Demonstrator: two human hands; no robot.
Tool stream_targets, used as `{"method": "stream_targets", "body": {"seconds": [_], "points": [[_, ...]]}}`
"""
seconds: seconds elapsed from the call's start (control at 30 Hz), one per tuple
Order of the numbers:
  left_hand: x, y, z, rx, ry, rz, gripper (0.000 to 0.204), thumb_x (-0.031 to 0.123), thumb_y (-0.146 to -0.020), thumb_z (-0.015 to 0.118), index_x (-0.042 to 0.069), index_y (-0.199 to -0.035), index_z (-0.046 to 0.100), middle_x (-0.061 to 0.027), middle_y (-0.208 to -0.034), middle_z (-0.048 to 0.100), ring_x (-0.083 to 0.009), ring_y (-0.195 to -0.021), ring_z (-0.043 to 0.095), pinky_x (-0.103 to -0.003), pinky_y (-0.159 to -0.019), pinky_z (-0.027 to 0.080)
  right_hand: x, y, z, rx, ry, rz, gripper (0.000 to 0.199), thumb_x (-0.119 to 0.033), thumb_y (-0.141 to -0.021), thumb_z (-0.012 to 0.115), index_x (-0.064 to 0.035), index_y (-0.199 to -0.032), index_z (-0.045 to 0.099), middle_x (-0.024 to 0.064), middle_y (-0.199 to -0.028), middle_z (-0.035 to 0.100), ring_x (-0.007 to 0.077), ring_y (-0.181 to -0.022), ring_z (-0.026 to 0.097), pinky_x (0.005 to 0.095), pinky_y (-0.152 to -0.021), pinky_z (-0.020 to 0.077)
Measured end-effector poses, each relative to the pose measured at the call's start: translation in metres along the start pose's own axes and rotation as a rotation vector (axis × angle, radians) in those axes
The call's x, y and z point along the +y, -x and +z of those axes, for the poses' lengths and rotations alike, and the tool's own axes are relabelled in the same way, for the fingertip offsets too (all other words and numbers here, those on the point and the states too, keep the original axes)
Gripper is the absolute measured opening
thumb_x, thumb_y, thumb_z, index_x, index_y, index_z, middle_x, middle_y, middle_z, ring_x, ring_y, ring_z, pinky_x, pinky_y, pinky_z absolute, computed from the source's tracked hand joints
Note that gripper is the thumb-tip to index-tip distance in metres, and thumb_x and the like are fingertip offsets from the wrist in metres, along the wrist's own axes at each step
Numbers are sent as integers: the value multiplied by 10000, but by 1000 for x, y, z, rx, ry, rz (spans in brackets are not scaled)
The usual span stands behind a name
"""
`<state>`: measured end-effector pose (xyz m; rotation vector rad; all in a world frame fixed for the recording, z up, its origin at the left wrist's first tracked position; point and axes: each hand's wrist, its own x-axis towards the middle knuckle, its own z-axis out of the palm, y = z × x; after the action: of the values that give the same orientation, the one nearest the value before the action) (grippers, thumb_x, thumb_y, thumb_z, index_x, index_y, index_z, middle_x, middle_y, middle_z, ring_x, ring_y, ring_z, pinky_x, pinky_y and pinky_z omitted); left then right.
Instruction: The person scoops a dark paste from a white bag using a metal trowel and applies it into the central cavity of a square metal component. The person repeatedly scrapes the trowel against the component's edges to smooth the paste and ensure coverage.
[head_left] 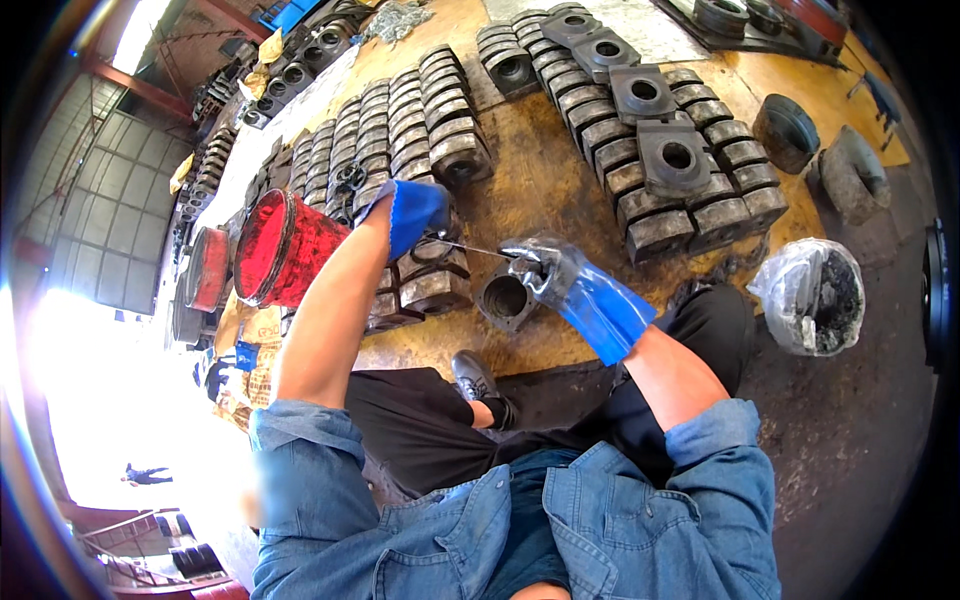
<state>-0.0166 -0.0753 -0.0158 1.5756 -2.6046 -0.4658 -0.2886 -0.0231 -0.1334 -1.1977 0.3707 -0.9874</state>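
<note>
Both my hands wear blue rubber gloves. My right hand (545, 268) is closed on the end of a thin metal rod (470, 247) that runs leftward toward my left hand (418, 215). My left hand rests on top of a row of grey metal blocks (430, 285) and appears to grip the rod's other end. Just below my right hand a square metal block with a round bore (503, 298) lies on the yellow-brown floor. I am crouched, with my knees and one grey shoe (475, 375) visible beneath my arms.
Long rows of similar bored metal blocks (640, 150) cover the floor ahead. A red bucket (280, 250) lies on its side at left, with more red drums (205, 268) behind it. A plastic-lined pail of dark grease (815, 295) stands at right, near round metal housings (850, 175).
</note>
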Motion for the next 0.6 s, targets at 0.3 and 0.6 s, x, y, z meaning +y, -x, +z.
{"method": "stream_targets", "body": {"seconds": [0.3,0.6], "points": [[-7,-12,13,-129,-49,-114,218,116,-843,533,57,-636,500,2,-610,430,-108,-575,396,-280,-500,324,-4,-3,-6,-279,918,19,431,-288,-766,652,-200,-1180,574,94,-894,662,289,-817,647,388,-675,511],[-44,22,20,-102,-481,107,102,83,-725,552,18,-694,624,-181,-619,554,-345,-604,592,-381,-559,487,-54,-2,-9,-411,1681,-208,294,-139,-794,554,-171,-1086,569,73,-876,656,279,-803,641,418,-662,506]]}}
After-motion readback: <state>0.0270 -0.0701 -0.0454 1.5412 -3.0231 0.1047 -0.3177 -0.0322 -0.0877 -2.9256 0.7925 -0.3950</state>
